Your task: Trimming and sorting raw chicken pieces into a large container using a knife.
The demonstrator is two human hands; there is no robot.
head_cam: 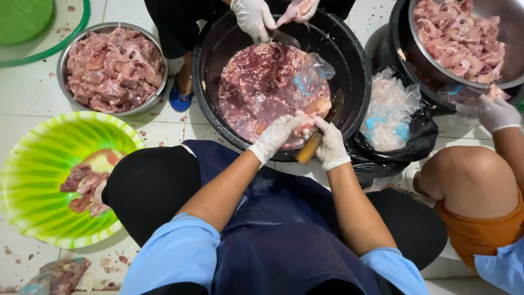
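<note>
Here, gloved hands — left (pixel 277 136), right (pixel 329 145) — grip slick meat (pixel 305 117).

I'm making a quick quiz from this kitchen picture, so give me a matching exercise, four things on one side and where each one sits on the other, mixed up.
Things:
1. green plastic bowl
2. black tub
3. knife
4. black bag

Places:
A. in the person's right hand
B. on the floor at the person's left knee
C. in front of the person, holding meat in reddish liquid
D. between the black tub and the steel bowl at upper right

Pairs: 1-B, 2-C, 3-A, 4-D
</note>
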